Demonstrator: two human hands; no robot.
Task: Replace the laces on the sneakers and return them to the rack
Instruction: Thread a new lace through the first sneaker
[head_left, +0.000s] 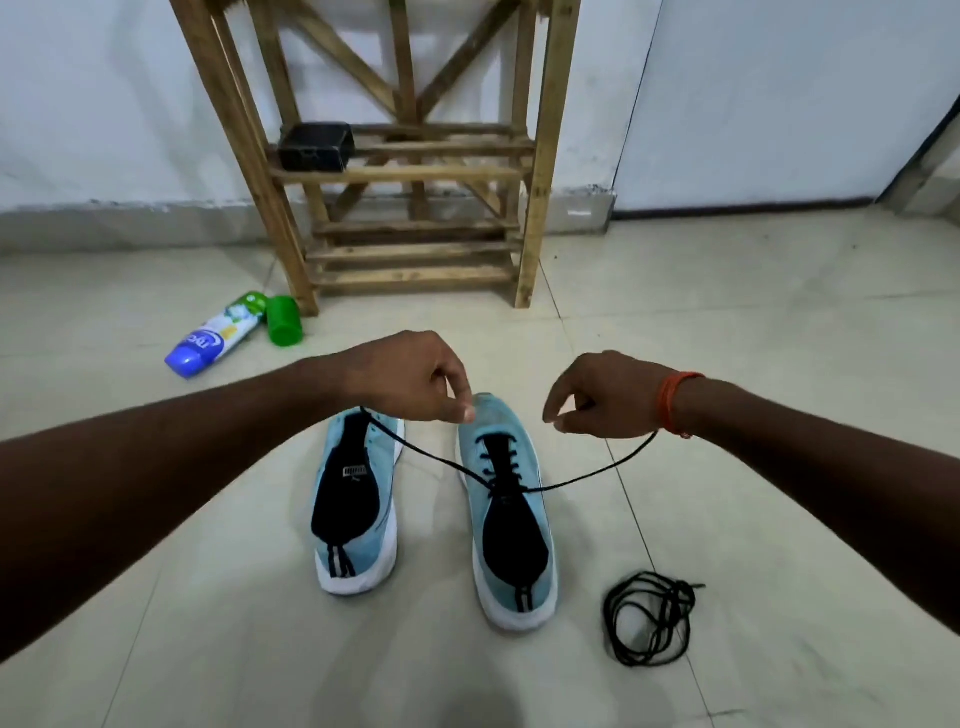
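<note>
Pinching opposite ends of a thin black shoelace (441, 461) between fingers, left hand (415, 379) and right hand (602, 395) hold it taut, probably evening it through a pale-blue sneaker (511, 514).

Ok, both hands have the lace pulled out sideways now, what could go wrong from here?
1. The left hand and right hand pull the lace outward while nothing pins the laced sneaker; it may tip or slide.
2. The spare lace beside it lies in a loose tangle and could knot when lifted.
3. The spray can lies near the rack foot, easy to knock.
</note>
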